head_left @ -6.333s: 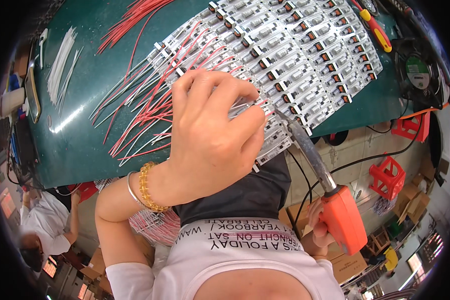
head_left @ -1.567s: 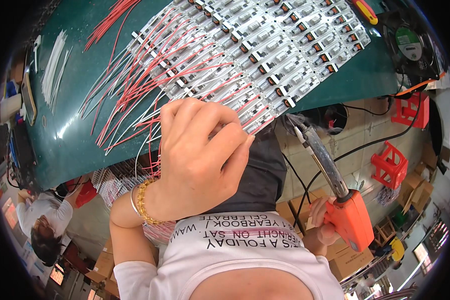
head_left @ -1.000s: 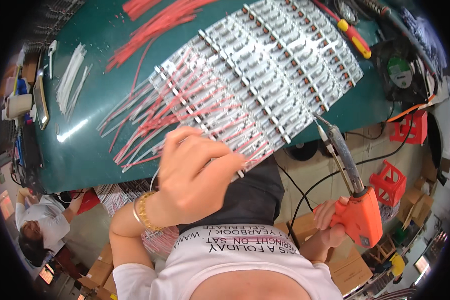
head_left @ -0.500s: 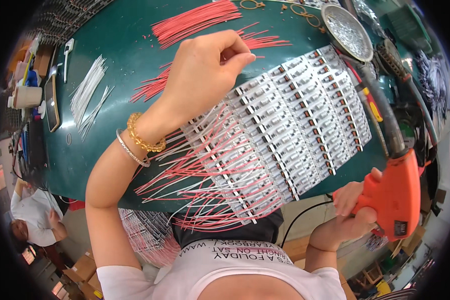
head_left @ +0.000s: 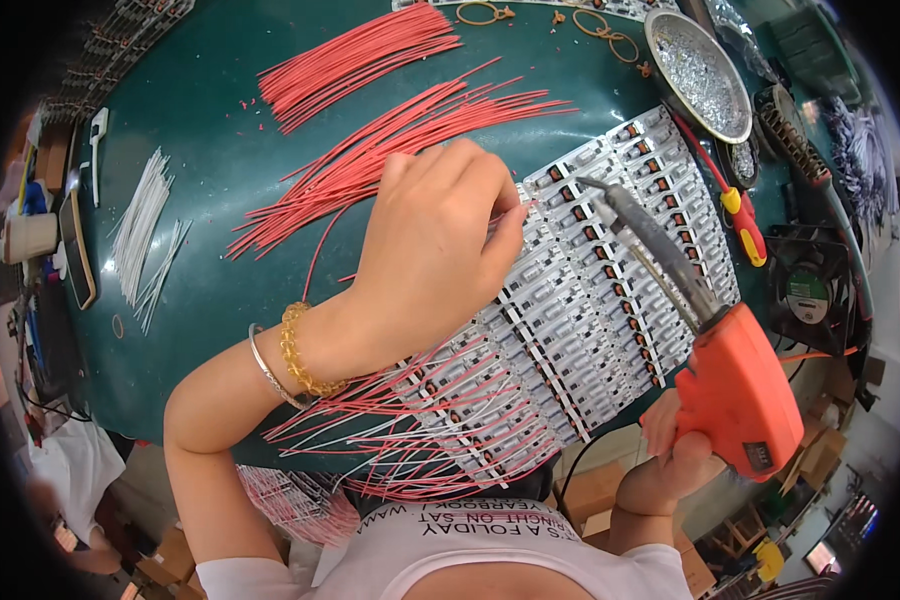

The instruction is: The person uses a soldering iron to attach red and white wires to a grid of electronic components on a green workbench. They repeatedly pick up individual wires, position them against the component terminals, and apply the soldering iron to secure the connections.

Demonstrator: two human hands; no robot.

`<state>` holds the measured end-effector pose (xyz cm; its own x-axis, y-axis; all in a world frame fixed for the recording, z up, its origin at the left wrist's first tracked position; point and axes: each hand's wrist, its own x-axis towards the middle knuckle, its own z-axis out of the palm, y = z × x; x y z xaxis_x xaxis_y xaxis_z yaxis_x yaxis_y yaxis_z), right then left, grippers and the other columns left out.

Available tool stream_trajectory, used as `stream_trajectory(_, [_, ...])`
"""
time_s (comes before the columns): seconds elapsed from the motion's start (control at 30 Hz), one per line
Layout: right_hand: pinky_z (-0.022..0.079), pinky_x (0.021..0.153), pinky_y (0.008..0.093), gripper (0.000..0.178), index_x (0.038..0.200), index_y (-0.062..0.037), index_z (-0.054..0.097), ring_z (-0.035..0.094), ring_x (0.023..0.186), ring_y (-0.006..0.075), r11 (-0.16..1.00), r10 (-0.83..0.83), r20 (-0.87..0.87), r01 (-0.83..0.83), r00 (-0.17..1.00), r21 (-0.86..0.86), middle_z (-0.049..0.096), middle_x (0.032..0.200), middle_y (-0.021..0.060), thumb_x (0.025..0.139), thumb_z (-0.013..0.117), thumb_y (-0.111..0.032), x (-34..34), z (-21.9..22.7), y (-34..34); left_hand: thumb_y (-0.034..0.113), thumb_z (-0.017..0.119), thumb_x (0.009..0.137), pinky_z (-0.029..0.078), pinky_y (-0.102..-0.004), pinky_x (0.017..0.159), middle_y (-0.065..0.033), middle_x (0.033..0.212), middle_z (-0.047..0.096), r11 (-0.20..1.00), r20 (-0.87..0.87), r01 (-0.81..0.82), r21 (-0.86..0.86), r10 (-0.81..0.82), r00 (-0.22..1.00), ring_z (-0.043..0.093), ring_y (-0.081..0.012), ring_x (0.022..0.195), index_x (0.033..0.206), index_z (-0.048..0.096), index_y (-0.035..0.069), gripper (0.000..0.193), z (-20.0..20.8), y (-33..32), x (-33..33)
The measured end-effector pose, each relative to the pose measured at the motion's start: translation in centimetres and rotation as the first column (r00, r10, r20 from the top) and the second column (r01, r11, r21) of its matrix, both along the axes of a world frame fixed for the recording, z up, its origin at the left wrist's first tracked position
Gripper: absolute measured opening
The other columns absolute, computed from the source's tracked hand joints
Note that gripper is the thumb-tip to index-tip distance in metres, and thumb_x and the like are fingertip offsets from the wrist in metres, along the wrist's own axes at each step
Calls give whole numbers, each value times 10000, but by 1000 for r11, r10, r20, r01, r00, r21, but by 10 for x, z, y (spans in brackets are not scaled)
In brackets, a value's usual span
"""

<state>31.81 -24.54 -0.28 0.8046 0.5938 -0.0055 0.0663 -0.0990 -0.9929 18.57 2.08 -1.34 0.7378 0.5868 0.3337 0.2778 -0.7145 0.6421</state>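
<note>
My left hand [head_left: 430, 235] is pinched at the upper left corner of a panel of small circuit boards [head_left: 582, 262]. A red wire [head_left: 320, 248] trails from behind this hand, and its end at the fingertips is mostly hidden. My right hand [head_left: 678, 455] grips a red soldering gun [head_left: 745, 390] by the handle. The gun's bent metal tip [head_left: 595, 184] hovers over the panel's upper part, a short way right of my left fingertips. Red and white wires [head_left: 390, 410] fan out from the panel's near left rows.
Loose red wires [head_left: 370, 165] lie behind my left hand, with a neat red bundle [head_left: 360, 60] beyond. White wires [head_left: 142, 230] rest at left. Far right stand a metal bowl [head_left: 700, 75] of silvery bits, a screwdriver [head_left: 744, 225] and a small fan [head_left: 808, 290].
My left hand has come down and right from the red wires to the panel's corner. My right hand has swung the soldering gun leftward, bringing its tip over the panel.
</note>
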Motion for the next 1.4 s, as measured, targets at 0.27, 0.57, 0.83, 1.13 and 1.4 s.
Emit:
stream_trajectory(0.27, [373, 404, 237, 820, 1198, 130, 479, 428, 396, 85, 980, 188, 97, -180, 977, -81, 481, 517, -8, 810, 699, -558, 3, 0, 3, 38, 699, 755, 325, -327, 661, -17, 725, 536, 997, 9, -26, 73, 25, 1000, 505, -167, 625, 757, 550, 69, 152, -4, 0, 4])
stream_trajectory(0.57, [371, 408, 243, 799, 1186, 118, 483, 427, 400, 82, 974, 147, 183, -111, 972, -195, 474, 520, -10, 791, 734, -530, 4, -8, -14, 29, 679, 737, 324, -341, 661, -22, 719, 536, 996, 11, -39, 77, 38, 999, 512, -185, 634, 741, 534, 73, 151, -7, -1, 7])
stream_trajectory(0.83, [351, 406, 231, 815, 1217, 135, 465, 412, 395, 77, 990, 98, 96, -88, 991, -108, 470, 527, -11, 804, 733, -516, -2, -4, -5, 29, 679, 739, 321, -343, 660, -21, 711, 539, 996, 15, -37, 85, 36, 999, 515, -188, 632, 736, 532, 72, 153, -5, -1, 7])
stream_trajectory(1.13, [454, 760, 317, 705, 1189, 20, 579, 554, 874, 165, 957, 139, 14, -131, 990, -260, 579, 1032, 45, 755, 784, -497, -7, 7, -2, 34, 679, 741, 321, -340, 659, -22, 708, 543, 997, 21, -32, 68, 31, 999, 512, -187, 629, 722, 536, 69, 148, -4, 0, 7])
stream_trajectory(1.4, [406, 549, 265, 767, 1201, 79, 495, 486, 596, 125, 981, 152, 65, -143, 986, -128, 512, 737, 12, 773, 774, -493, -7, 6, 2, 39, 679, 742, 321, -342, 660, -27, 717, 546, 997, 23, -32, 64, 31, 999, 517, -192, 633, 721, 536, 65, 148, -6, 1, 6])
